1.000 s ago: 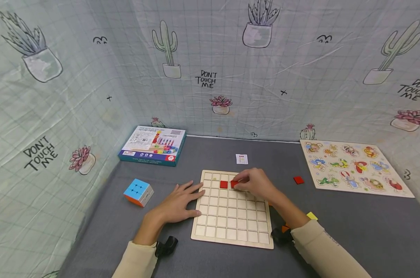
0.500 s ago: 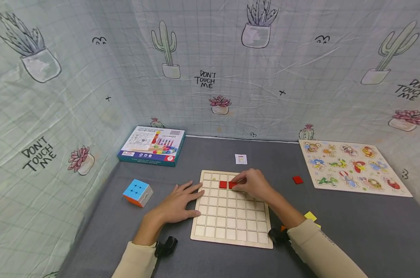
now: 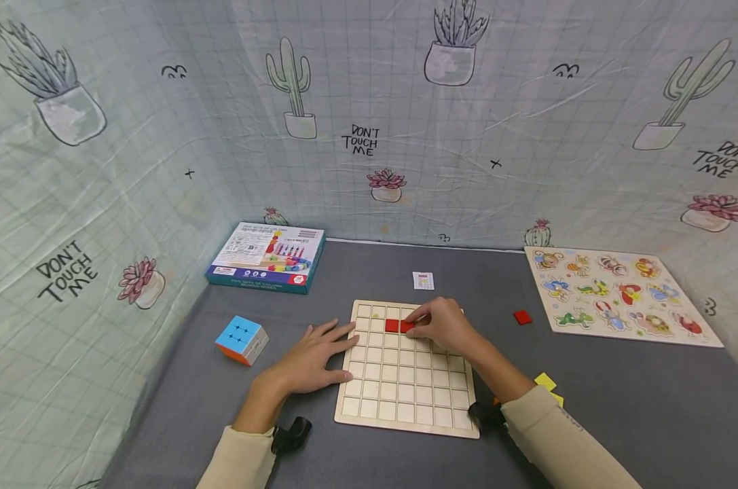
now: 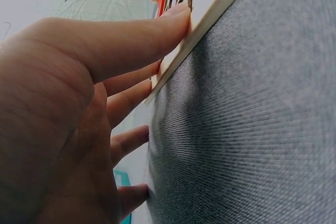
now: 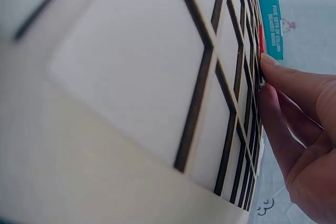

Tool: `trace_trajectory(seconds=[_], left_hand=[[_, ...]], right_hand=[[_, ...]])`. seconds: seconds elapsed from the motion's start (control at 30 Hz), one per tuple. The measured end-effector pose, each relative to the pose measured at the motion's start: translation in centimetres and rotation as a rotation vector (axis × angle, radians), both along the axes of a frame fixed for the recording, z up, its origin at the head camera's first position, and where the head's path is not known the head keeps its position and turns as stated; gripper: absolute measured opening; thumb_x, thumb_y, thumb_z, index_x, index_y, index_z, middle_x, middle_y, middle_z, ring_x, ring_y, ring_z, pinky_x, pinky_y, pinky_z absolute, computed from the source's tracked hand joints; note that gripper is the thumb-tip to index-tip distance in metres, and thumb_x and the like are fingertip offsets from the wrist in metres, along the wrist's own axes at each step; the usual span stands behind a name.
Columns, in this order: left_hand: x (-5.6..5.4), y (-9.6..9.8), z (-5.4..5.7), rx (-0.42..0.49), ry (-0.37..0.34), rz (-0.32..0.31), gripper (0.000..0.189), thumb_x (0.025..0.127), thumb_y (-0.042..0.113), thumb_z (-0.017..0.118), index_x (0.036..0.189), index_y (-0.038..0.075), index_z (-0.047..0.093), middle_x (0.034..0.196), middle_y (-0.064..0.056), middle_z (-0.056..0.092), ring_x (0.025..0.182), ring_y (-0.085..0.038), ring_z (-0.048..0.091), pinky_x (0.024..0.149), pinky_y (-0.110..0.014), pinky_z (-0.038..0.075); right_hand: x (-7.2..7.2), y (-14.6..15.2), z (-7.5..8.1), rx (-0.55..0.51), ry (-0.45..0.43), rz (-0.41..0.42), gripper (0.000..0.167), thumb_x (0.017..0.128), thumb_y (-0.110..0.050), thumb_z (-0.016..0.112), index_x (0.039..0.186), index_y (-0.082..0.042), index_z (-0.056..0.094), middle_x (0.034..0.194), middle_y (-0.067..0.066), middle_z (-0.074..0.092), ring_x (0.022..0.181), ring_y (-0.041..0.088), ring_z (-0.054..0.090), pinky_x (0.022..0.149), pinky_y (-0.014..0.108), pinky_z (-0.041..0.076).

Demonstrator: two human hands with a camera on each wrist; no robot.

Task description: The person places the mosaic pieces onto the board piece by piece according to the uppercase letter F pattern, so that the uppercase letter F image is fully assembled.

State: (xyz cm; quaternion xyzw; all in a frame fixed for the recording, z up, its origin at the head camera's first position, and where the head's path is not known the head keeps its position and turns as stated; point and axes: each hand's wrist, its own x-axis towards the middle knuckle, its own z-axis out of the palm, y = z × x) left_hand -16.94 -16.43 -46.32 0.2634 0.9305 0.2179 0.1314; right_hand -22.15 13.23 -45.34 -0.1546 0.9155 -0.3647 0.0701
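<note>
A pale wooden grid board (image 3: 407, 375) lies on the grey cloth between both hands. My left hand (image 3: 310, 360) has its fingers spread, thumb and fingertips touching the board's left edge. In the left wrist view the thumb (image 4: 142, 38) rests on the rim. With thumb and fingers, my right hand (image 3: 447, 324) pinches a red square tile (image 3: 407, 327) at a cell in the second row. Directly left of it another red tile (image 3: 392, 326) sits in the grid. The right wrist view shows the fingertips low against the board, the pinched tile mostly hidden there.
A loose red tile (image 3: 523, 317) lies right of the board. Yellow tiles (image 3: 544, 382) lie partly under the right sleeve. Around stand a puzzle cube (image 3: 243, 339), a boxed set (image 3: 267, 257), a small printed card (image 3: 423, 280) and an insect picture board (image 3: 622, 299).
The red tile in my right hand has shifted slightly left, closing up to the other red tile. My left hand stays on the board's edge.
</note>
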Motion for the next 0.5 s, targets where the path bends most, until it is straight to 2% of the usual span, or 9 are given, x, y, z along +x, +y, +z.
trace_trajectory(seconds=[0.5], left_hand=[[-0.06,0.18,0.31,-0.014,-0.009,0.006,0.066,0.093,0.039,0.073,0.152,0.018,0.051,0.168,-0.004,0.036,0.158,-0.041,0.023,0.121,-0.076,0.013]], right_hand=[[-0.18,0.01,-0.16,0.003,0.015,-0.001,0.022,0.077,-0.014,0.089,0.098,-0.013,0.084,0.093,0.003,0.081,0.072,0.005,0.066,0.063,0.023,0.050]])
